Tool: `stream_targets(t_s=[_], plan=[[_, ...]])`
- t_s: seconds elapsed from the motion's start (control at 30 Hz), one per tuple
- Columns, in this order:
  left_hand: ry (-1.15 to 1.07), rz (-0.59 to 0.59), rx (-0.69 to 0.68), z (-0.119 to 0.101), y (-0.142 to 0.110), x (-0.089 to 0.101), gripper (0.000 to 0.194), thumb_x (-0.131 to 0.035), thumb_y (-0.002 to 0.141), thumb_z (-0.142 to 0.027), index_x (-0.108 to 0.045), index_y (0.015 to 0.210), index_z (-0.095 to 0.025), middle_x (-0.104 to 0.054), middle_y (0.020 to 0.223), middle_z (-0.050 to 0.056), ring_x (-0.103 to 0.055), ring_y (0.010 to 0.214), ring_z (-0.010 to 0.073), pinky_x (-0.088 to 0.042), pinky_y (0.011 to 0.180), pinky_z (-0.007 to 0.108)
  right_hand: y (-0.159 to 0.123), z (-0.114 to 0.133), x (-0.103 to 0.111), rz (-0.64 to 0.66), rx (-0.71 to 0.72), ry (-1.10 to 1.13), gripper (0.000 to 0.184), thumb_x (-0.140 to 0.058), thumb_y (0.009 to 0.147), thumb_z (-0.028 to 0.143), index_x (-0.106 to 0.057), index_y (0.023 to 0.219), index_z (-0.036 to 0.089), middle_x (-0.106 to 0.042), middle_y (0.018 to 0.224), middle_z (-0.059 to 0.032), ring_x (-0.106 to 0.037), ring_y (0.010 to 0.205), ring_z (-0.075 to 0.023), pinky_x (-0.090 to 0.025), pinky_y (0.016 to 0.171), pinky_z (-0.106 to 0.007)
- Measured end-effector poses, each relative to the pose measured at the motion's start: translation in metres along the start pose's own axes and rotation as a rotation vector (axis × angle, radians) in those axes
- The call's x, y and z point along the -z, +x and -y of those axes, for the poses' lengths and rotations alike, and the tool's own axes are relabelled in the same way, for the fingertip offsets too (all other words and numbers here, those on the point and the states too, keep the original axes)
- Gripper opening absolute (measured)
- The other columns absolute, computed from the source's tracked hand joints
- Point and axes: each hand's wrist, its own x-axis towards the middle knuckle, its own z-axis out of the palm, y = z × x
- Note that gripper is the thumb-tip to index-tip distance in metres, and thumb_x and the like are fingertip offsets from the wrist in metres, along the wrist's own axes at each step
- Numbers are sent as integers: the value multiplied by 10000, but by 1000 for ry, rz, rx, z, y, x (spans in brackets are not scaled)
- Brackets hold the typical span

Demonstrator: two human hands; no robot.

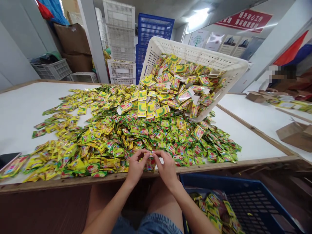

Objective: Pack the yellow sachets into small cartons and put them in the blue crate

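Note:
My left hand point(137, 165) and my right hand point(167, 165) meet at the table's front edge, thumbs and fingers pinched together. Between them is a small printed carton point(149, 165), largely covered by my fingers; a white flap shows beside my right thumb. Just beyond my hands spreads a big heap of small green and yellow sachets point(168, 135). Tilted over the back of that heap, a white plastic basket point(195, 48) has its opening toward me. Inside and spilling from its lip are many yellow cartons point(146, 107), several with white end flaps up.
Below the table at right, a blue crate point(243, 183) holds more packets. A dark phone-like object point(9, 159) lies far left. Brown cardboard boxes point(294, 135) sit on the right table, with a person point(284, 76) behind. White crates point(120, 39) are stacked at the back.

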Motion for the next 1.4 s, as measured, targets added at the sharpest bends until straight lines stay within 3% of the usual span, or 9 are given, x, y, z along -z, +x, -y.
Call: stream_targets(t_s=[0.43,0.57,0.63,0.7,0.8,0.93,1.07,1.27,1.4], plan=[[185,156,-273,16,-11,18,200,-564,807,-208,-663,978,-239,-658,979,60,-594,944,199,-459,834,333,-23,-11,-2,40,28,249,226,-425,882,207,-590,1031,245,-645,966,-49,-583,926,-187,-460,799,-326],[149,84,-162,10,-18,28,361,-556,813,-223,-532,1174,-236,-625,1084,72,-589,965,193,-455,860,339,-19,-31,73,143,-21,-13,204,-443,856,245,-633,931,237,-664,891,-62,-608,830,-205,-466,736,-329],[180,7,-125,7,-19,34,260,-543,820,-241,-594,1073,-213,-639,1020,64,-591,941,192,-450,853,323,-8,-49,119,346,-58,-241,152,-524,796,278,-662,741,247,-661,704,-50,-604,650,-206,-455,593,-308],[234,-51,-113,4,-18,37,161,-537,821,-254,-652,915,-193,-648,942,57,-583,936,195,-436,848,304,11,-60,145,386,-92,-365,110,-593,734,306,-683,717,245,-658,668,-61,-605,638,-221,-448,581,-316],[250,-25,-90,-1,-17,31,152,-526,827,-252,-654,880,-189,-646,908,50,-581,912,186,-440,805,277,55,-53,123,322,-83,-141,231,-534,785,340,-667,954,255,-667,946,-61,-601,870,-214,-453,737,-337],[264,63,-111,-12,-21,20,151,-513,836,-245,-643,886,-188,-637,928,53,-580,912,180,-442,818,282,125,-33,31,294,-257,454,308,-543,773,332,-632,1048,226,-654,994,-42,-593,870,-162,-458,734,-283],[347,49,-132,-19,-28,36,157,-494,846,-243,-634,896,-191,-635,928,52,-575,924,181,-425,869,311,172,-34,-22,182,-435,610,363,-598,718,310,-629,1052,171,-649,1007,-76,-593,843,-167,-458,686,-271],[537,-87,-180,-14,-34,64,226,-499,843,-242,-572,1055,-217,-608,1062,61,-548,1034,198,-405,934,352,144,-28,9,73,-396,597,403,-575,733,385,-631,1047,139,-650,1009,-74,-560,893,-180,-417,793,-297],[711,-127,-383,-15,-23,54,556,-545,807,-223,-341,1324,-228,-450,1328,103,-381,1251,241,-275,1049,446,81,12,48,394,-374,633,390,-584,744,445,-671,971,141,-672,841,-56,-571,789,-165,-422,732,-279]])
